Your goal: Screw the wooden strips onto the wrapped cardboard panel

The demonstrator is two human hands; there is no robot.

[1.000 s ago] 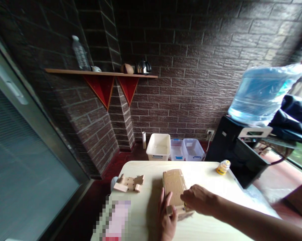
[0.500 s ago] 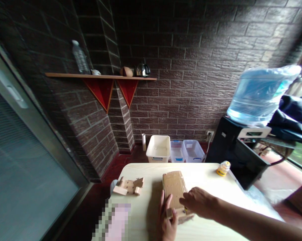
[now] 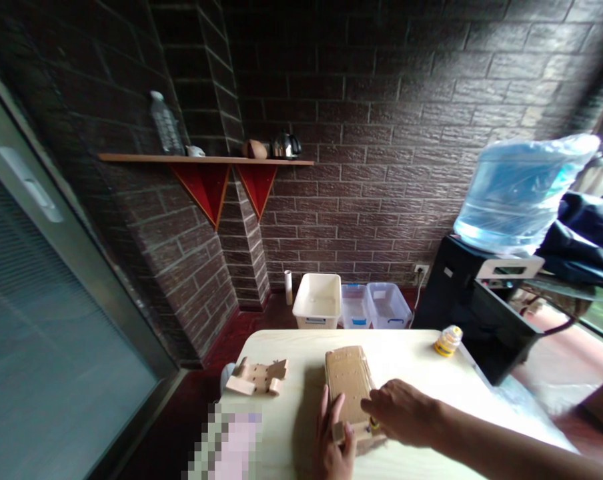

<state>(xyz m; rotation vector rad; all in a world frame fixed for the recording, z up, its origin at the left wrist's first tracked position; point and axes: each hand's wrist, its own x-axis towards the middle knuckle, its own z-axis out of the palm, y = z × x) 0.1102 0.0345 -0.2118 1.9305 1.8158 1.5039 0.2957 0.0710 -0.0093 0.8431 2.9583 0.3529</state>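
The left hand [image 3: 334,447] spreads its fingers along the side of a cardboard box [image 3: 349,377], its thumb pressing a wooden bar [image 3: 362,432] at the box's near end. The right hand [image 3: 400,410] is curled tight around a small yellow item [image 3: 374,423], mostly hidden, touching that bar. The box lies near the middle of a pale wooden desk [image 3: 291,350] with rounded far corners. To its left sits a wooden frame [image 3: 257,377]; a yellow-based jar [image 3: 448,341] stands by the right edge. Beyond the desk, a white bin [image 3: 317,323] and two clear bins [image 3: 394,323] line up on the dark red floor [image 3: 271,317]. A shelf [image 3: 206,160] with a bottle [image 3: 167,125] and a kettle [image 3: 283,147] hangs on the dark brick wall [image 3: 381,167]. At right, a black water dispenser [image 3: 444,293] carries a blue jug [image 3: 509,200]; a frosted door [image 3: 46,313] fills the left.
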